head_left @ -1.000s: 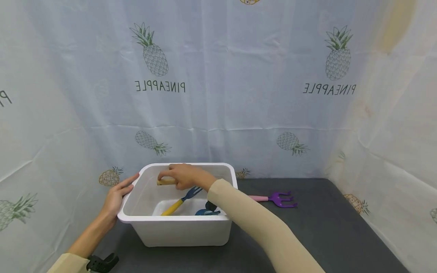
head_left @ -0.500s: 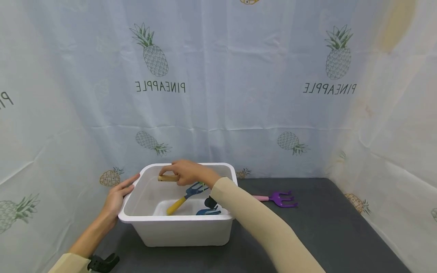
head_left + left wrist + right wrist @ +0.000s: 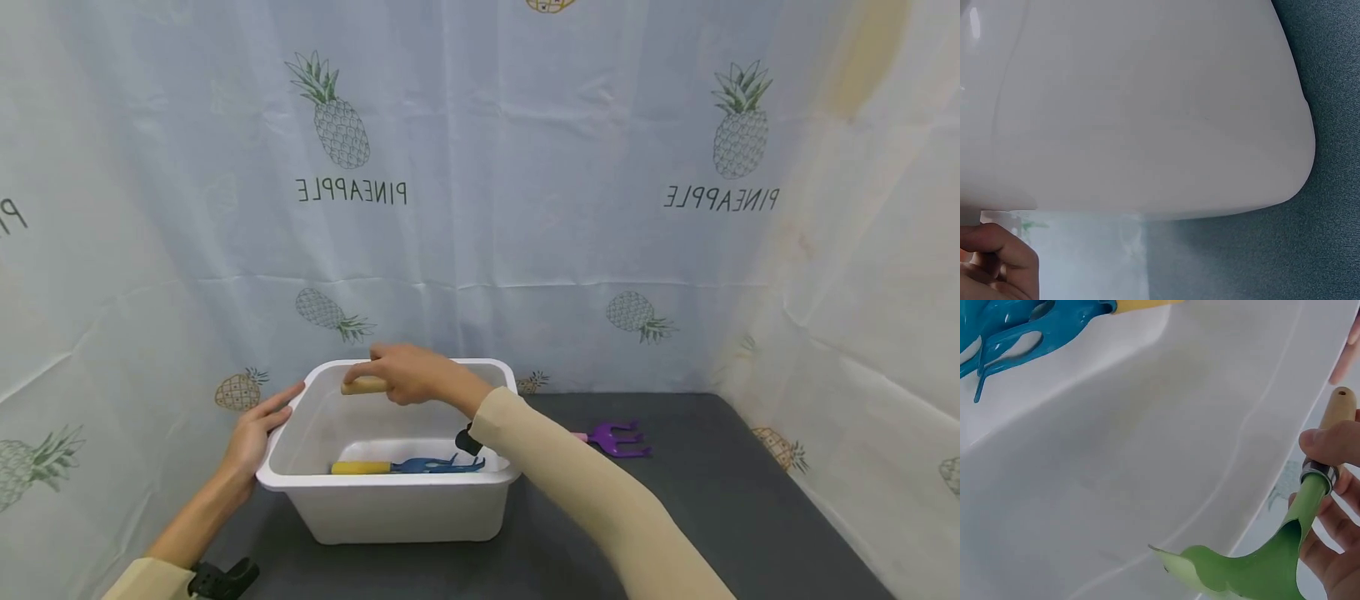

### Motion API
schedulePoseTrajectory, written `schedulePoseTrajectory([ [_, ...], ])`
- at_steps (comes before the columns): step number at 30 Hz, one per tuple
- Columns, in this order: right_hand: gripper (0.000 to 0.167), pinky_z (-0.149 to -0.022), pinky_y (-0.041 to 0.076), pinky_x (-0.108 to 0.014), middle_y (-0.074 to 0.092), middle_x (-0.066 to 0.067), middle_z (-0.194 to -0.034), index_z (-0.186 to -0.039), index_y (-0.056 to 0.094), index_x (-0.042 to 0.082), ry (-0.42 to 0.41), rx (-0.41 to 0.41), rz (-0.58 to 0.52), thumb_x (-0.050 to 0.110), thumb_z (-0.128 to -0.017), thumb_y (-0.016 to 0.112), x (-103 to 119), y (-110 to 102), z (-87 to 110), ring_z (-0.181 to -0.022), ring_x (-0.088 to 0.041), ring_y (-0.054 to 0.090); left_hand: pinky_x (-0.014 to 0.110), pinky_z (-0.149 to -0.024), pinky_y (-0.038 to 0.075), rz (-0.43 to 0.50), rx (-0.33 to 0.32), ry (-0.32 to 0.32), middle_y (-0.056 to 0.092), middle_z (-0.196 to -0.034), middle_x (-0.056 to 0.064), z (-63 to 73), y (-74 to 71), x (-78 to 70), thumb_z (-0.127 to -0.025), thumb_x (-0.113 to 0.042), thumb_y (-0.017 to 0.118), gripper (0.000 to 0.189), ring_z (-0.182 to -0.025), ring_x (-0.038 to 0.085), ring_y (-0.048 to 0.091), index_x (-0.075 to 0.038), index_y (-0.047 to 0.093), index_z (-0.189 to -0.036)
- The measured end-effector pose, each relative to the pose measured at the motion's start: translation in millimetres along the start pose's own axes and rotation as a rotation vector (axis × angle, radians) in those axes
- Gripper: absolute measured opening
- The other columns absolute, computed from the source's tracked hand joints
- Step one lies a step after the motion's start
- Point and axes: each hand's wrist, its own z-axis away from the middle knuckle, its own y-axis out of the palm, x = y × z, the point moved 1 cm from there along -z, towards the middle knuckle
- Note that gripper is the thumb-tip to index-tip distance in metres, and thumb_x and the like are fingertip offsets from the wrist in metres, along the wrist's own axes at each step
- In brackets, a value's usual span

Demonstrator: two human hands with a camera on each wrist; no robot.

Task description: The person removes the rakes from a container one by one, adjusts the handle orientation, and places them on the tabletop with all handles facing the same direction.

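In the head view my left hand [image 3: 251, 437] holds the left rim of a white plastic tub [image 3: 397, 508]. Part of that hand [image 3: 1000, 262] shows curled at the rim in the left wrist view. My right hand [image 3: 416, 375] is over the tub, gripping a garden trowel by its wooden handle [image 3: 365, 385]. The trowel's green scooped blade [image 3: 1260, 569] shows in the right wrist view, in front of the tub's wall. Inside lie overlapping blue garden forks [image 3: 1041, 331]; one yellow handle [image 3: 362, 467] points left along the front wall.
To the tub's right, on the dark grey table [image 3: 712, 492], lies a purple garden fork [image 3: 617, 439], its pink handle partly behind my right sleeve. A pineapple-print curtain [image 3: 525, 208] stands behind and at both sides.
The yellow-handled blue fork has gone from slanting to lying flat along the tub's front side. My right hand has risen slightly with the trowel. My left hand stays at the rim.
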Motion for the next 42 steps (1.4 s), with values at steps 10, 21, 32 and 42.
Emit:
schedulePoseTrajectory([
  [10, 0.062, -0.073, 0.05, -0.019, 0.059, 0.001, -0.115, -0.144, 0.058, 0.041, -0.015, 0.04, -0.064, 0.004, -0.095, 0.064, 0, -16, 17.8, -0.091, -0.013, 0.057, 0.011, -0.083, 0.051, -0.012, 0.002, 0.007, 0.023, -0.17, 0.02, 0.9, 0.4, 0.1, -0.113, -0.026, 0.031, 0.053, -0.097, -0.022, 0.054, -0.009, 0.025, -0.164],
  [21, 0.062, -0.072, 0.051, -0.024, 0.061, 0.0, -0.109, -0.143, 0.058, 0.035, -0.035, -0.018, -0.127, 0.0, -0.092, 0.061, -19, -48, 51.8, -0.088, -0.014, 0.057, 0.011, -0.083, 0.051, -0.002, 0.0, 0.027, 0.022, -0.17, 0.022, 1.2, -1.9, 1.4, -0.113, -0.026, 0.032, 0.054, -0.097, -0.023, 0.054, -0.007, 0.025, -0.163],
  [32, 0.061, -0.071, 0.045, -0.025, 0.063, -0.001, -0.11, -0.145, 0.059, 0.03, -0.027, -0.075, -0.181, 0.0, -0.092, 0.06, -42, -72, 95.4, -0.085, -0.015, 0.052, 0.012, -0.084, 0.052, 0.018, 0.002, 0.023, 0.023, -0.17, 0.021, 1.3, 0.2, 1.7, -0.113, -0.028, 0.034, 0.055, -0.098, -0.022, 0.055, -0.007, 0.027, -0.163],
  [42, 0.057, -0.077, 0.053, -0.028, 0.067, 0.0, -0.114, -0.146, 0.059, 0.027, -0.001, -0.086, -0.244, 0.005, -0.095, 0.062, -66, -73, 145.0, -0.091, -0.014, 0.058, 0.01, -0.084, 0.051, 0.006, 0.005, 0.021, 0.02, -0.171, 0.021, 1.7, -0.7, 1.5, -0.113, -0.028, 0.033, 0.055, -0.098, -0.024, 0.053, -0.007, 0.025, -0.163],
])
